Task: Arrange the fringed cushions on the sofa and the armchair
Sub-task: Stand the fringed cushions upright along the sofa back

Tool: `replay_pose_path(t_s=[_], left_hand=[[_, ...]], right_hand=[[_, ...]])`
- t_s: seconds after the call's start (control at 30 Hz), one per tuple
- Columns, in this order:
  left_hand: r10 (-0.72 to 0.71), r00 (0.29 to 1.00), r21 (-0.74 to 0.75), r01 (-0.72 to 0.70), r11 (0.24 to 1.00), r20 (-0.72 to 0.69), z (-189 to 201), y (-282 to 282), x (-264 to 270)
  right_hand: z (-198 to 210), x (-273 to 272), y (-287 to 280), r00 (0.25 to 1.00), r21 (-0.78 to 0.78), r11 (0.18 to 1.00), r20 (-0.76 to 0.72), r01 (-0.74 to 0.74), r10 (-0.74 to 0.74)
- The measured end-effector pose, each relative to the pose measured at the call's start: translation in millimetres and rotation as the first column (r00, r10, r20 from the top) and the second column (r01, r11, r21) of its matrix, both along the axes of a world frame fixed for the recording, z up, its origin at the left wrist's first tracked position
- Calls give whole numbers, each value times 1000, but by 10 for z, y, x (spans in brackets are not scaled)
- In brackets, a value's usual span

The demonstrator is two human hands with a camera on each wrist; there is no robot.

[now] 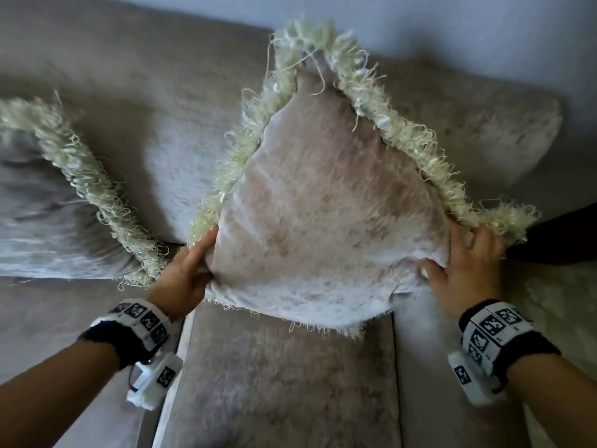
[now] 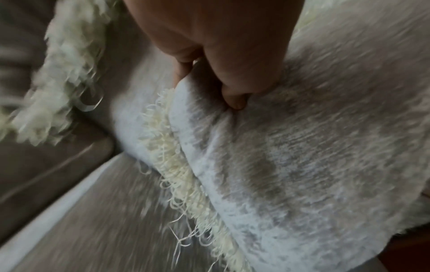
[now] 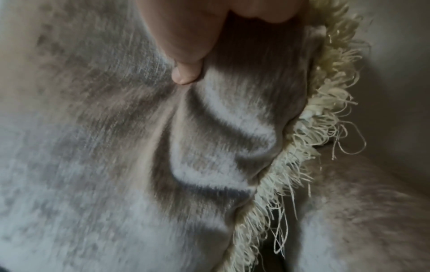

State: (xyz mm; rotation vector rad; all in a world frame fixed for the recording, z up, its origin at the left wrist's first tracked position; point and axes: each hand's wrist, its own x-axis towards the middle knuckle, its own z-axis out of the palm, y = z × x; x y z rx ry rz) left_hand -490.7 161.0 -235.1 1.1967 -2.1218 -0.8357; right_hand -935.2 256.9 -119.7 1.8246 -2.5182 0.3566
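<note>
A beige velvet cushion with cream fringe stands tilted on the sofa seat, one corner up against the backrest. My left hand grips its lower left edge, thumb on the front face and fingers behind. My right hand grips the lower right edge by the fringe, thumb pressing a crease into the fabric. In the left wrist view the thumb digs into the cushion. In the right wrist view the thumb dents the cushion. A second fringed cushion lies to the left.
The sofa has separate beige seat pads with a seam under my left wrist. A plain back cushion sits behind on the right. Something dark shows at the right edge. The pale wall is above the backrest.
</note>
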Motion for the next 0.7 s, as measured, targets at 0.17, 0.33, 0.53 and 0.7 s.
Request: replay_pose_path(t_s=[0.17,0.33,0.53,0.7], left_hand=[[-58,992,-172,77,982,108,795,-370,154],[-71,967,-171,115,979,245,1058,-543,234],[3,951,-124,37,992,309,627,-612,177],[101,904,-163,-35,986,416,390,-612,118]], right_hand=[[125,98,-6,990,-83,992,106,98,-89],[-5,188,-61,982,-123,985,157,123,-104],[-514,185,-136,953,-9,983,245,184,-176],[-710,176,-189,964,-43,981,199,187,-175]])
